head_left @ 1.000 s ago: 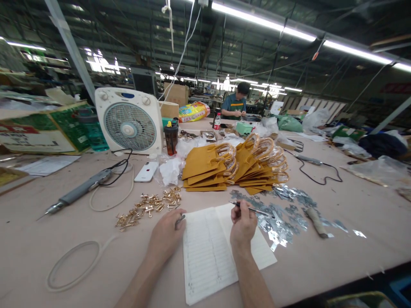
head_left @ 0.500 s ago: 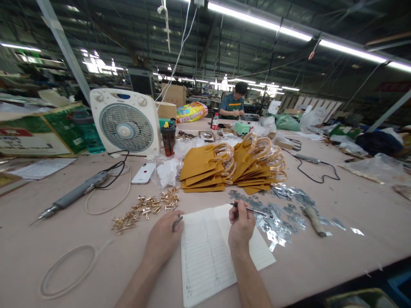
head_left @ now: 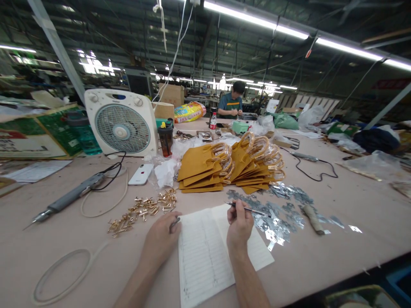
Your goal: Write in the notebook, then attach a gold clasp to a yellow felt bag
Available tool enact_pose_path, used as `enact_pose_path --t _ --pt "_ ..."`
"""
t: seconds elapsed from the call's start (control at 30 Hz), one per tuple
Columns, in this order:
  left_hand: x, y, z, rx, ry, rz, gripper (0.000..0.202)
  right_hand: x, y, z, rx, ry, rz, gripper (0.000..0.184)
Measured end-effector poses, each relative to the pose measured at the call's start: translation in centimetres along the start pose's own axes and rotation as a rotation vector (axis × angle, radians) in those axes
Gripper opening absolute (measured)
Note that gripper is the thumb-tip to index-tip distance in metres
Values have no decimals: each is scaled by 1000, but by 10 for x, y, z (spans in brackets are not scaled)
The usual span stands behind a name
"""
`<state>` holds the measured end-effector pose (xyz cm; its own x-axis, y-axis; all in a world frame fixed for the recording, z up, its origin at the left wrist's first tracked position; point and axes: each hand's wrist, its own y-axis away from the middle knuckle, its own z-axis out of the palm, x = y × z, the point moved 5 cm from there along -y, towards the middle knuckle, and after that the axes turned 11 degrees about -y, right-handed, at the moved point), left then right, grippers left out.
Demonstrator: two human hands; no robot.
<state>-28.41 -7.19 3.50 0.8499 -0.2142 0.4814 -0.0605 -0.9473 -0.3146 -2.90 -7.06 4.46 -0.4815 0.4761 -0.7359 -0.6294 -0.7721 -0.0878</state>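
The right hand [head_left: 239, 226] is pinching a pen [head_left: 256, 211], the left hand [head_left: 161, 234] is holding a dark thing [head_left: 174, 223], and a bump could be scattering silver bits [head_left: 278, 225] at the notebook [head_left: 205, 250]'s two o'clock.

Pinkish table [head_left: 105, 276]: open notebook [head_left: 205, 256], phone [head_left: 140, 175], fan [head_left: 123, 124].

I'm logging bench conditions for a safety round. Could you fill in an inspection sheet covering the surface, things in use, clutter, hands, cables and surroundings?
Surface: pinkish table, crowded toward the middle.
Things in use: open notebook, lying flat; pen.
Clutter: loose gold fittings, silver plates, piled mustard bags, phone.
Hands: left hand at the notebook's edge, holding a small dark item, unclear what; right hand holds the pen.
Cables: black cord by the left grey tool.
Surroundings: fan; person behind; strip lights overhead.
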Motion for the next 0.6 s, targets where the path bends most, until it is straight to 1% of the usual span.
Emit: enact_pose_path --t 0.3,0.6 --pt "2 0 -2 -31 5 -1 25 -2 2 2 -3 9 -8 42" --pt "2 3 -4 -16 9 5 27 0 3 4 -12 13 -28 40"
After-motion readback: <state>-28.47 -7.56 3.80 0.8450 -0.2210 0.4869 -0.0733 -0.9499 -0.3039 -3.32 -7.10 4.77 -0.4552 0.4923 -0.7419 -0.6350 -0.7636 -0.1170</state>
